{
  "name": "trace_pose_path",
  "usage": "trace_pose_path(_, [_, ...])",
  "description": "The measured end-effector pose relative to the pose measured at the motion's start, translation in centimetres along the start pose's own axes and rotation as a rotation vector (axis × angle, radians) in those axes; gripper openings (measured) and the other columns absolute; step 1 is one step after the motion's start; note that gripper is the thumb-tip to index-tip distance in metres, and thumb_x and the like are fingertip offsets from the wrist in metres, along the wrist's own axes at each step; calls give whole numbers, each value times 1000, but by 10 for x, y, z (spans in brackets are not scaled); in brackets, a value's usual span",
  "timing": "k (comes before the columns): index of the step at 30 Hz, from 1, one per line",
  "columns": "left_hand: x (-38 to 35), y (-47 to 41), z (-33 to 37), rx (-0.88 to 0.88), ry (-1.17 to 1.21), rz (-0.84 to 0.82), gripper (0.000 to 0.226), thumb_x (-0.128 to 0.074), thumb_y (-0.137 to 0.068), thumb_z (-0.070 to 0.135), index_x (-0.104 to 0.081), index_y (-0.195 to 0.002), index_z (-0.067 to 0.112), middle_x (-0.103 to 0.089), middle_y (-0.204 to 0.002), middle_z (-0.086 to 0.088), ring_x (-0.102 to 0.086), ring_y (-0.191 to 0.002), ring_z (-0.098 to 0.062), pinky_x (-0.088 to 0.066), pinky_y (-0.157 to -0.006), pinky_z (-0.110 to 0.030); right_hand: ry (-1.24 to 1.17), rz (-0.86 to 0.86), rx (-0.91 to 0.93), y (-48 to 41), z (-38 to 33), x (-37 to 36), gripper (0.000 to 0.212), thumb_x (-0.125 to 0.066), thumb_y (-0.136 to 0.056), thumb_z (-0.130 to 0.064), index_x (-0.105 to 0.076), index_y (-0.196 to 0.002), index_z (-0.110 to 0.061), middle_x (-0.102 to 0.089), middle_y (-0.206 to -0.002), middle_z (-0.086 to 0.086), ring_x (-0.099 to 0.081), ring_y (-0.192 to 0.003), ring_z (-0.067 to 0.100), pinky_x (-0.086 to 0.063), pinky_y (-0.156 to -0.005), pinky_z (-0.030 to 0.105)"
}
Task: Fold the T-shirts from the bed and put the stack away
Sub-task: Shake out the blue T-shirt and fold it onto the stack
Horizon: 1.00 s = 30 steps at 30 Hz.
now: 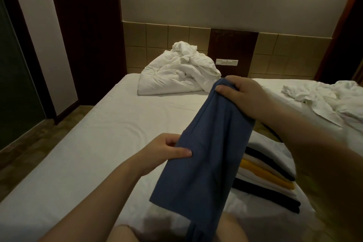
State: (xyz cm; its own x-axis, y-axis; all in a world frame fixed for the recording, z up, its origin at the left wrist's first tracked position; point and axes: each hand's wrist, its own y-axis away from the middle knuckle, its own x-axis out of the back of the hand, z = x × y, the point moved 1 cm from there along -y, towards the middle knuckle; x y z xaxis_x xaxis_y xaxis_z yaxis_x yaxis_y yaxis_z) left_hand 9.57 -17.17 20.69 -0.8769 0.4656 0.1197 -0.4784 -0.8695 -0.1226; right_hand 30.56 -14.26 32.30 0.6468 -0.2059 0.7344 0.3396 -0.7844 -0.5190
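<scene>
Blue T-shirt (204,153) held above the bed (98,124), long axis slanting far-right to near-left; right hand (241,96) pinches its far end, left hand (169,149) its near-left edge; folded stack (269,175) just right.

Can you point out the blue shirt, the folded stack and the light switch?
blue shirt (212,153): head view, middle of the cloth.
folded stack (269,176): head view, yellow layer's edge.
light switch (226,62): head view, plate centre.
</scene>
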Motion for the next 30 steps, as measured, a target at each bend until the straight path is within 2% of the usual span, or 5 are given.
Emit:
trace_pose_path(5, [-14,0,-31,142,-179,166,10,-68,-82,19,-72,-84,9,-73,-79,3,-68,-77,-16,-54,-69,-22,-12,92,-96,-9,4,-2,34,-49,-94,-37,-63,-89,-7,-62,-82,12,-52,-70,14,-38,-66,21])
trace_pose_path(10, [49,-6,13,27,-235,547,39,-81,-65,24,-63,-71,-10,-57,-65,-12,-50,-65,-16,-39,-59,-27,68,-198,-307,-12,15,35,31,-61,-84,-46,-67,-90,-16,-66,-85,2,-61,-79,16,-44,-65,22])
trace_pose_path(19, [74,-23,164,-279,-669,598,14,-64,-86,24,-61,-77,13,-60,-81,-5,-55,-79,-16,-40,-65,-25,-184,-395,-410,-36,-12,129,35,-82,-56,-30,-73,-83,-10,-74,-89,5,-71,-78,18,-55,-59,23])
trace_pose_path(25, [81,-17,199,-432,-924,753,17,-65,-85,19,-60,-81,4,-59,-85,-14,-55,-83,-31,-43,-76,-39,14,87,-300,-55,-23,137,22,-60,-91,-22,-66,-108,-10,-64,-103,6,-57,-89,20,-43,-77,27])
trace_pose_path(30, [76,-12,223,-549,-1311,756,21,-61,-88,22,-60,-88,1,-55,-89,-13,-51,-84,-29,-34,-71,-34,19,303,-352,-70,-25,99,25,-35,-99,-5,-60,-100,0,-52,-89,14,-53,-85,30,-35,-47,8])
